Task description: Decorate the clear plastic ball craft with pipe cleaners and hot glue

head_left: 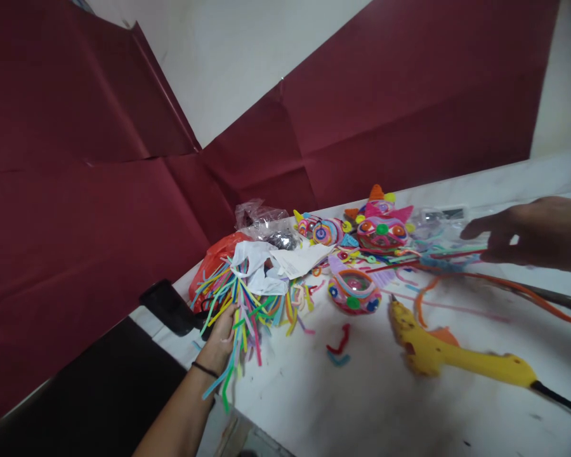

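Observation:
My left hand [219, 335] reaches into a heap of coloured pipe cleaners [247, 298] near the table's left edge, fingers curled around a bunch of them. A black band sits on that wrist. My right hand [528, 233] hovers at the right over long pipe cleaners [438, 257], fingers spread and pointing left, holding nothing I can see. Between the hands lie several pipe-cleaner cat faces [383, 228] and a round pink one [352, 291]. A yellow glue gun [438, 352] lies on the white table [361, 406] in front.
White paper [285, 261] and a red plastic bag [214, 257] lie beside the heap, with a clear bag [261, 219] behind. A black object [169, 308] sits at the table's left edge. A long orange pipe cleaner [514, 287] curves across the right. Dark red paper [99, 190] covers the wall.

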{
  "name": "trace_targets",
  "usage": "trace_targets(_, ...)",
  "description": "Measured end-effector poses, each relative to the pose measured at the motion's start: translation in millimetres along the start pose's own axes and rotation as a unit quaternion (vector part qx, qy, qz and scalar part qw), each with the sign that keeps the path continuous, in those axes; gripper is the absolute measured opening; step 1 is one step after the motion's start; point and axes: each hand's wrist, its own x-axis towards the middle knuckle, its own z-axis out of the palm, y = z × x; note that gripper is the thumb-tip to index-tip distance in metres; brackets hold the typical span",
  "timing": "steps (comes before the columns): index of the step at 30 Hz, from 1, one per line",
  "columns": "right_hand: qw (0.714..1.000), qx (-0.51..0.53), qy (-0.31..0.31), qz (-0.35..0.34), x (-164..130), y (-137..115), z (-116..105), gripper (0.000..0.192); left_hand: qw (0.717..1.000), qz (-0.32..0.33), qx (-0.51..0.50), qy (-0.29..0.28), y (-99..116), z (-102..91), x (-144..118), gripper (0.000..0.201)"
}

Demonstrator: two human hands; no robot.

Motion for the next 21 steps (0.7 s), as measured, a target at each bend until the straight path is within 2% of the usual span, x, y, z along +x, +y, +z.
trace_targets(3, 1.000, 0.008, -0.004, -0.020, -2, 2, -2, 0.031, 0.998, 0.034, 0.055, 0.019, -2, 0.8, -2, 0.013)
trace_targets(8, 0.999, -0.006, -0.045, 0.014, 8, 8, 2, 0.036, 0.985, 0.091, 0.143, 0.034, -3, -6.0, -10, 0.007)
trace_targets(12, 0.998, -0.007, -0.040, 0.042, 11, 9, 4, 0.039, 0.969, 0.122, 0.208, 0.049, -1, -17.5, -12, 0.016)
trace_targets(17, 0.999, -0.012, -0.031, 0.029, 10, 15, 5, 0.037, 0.950, 0.155, 0.265, 0.065, 7, -27.0, -13, 0.019)
trace_targets(21, 1.000, -0.020, -0.006, 0.012, 11, 20, 4, 0.029, 0.944, 0.175, 0.275, 0.057, 10, -32.7, -22, 0.025)
